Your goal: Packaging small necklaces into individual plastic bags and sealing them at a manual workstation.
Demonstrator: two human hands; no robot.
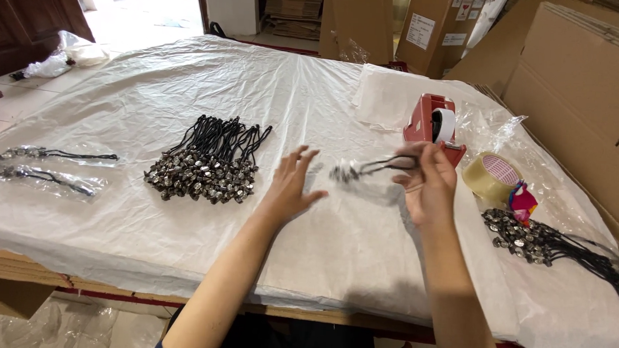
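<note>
My right hand (429, 185) is raised above the table and pinches the black cord of a necklace-like string (364, 169) with silvery beads at its left end; the string is blurred. My left hand (292, 184) hovers with fingers spread just left of the beads, holding nothing. Under both hands lies a white plastic sheet (189, 80) covering the table. A big pile of the same black-corded bead strings (210, 160) lies to the left of my left hand.
A red tape dispenser (435, 123) and a roll of clear tape (491, 175) sit right of my right hand. Another pile of strings (547, 247) lies at the right edge. Two bagged strings (49, 168) lie far left. Cardboard boxes (573, 73) stand behind.
</note>
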